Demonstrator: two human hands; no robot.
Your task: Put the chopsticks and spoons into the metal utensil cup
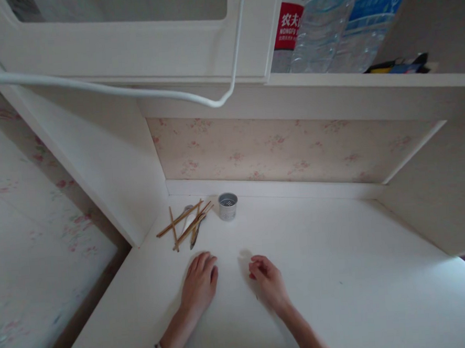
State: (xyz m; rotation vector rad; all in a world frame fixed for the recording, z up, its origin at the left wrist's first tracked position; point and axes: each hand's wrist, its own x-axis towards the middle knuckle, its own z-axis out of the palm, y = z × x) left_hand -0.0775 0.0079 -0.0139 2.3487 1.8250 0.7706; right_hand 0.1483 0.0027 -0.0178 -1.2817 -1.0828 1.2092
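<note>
My left hand lies flat on the white desk, fingers stretched out, holding nothing. My right hand rests beside it with fingers curled in loosely; nothing shows in them. Just beyond my left hand lies a loose pile of wooden chopsticks with a spoon among them. A small metal perforated cup stands upright to the right of the pile, near the back wall.
A white side panel walls the desk on the left, floral wallpaper behind. A shelf above holds water bottles. A white cable hangs across the top. The desk's left edge drops off to the floor.
</note>
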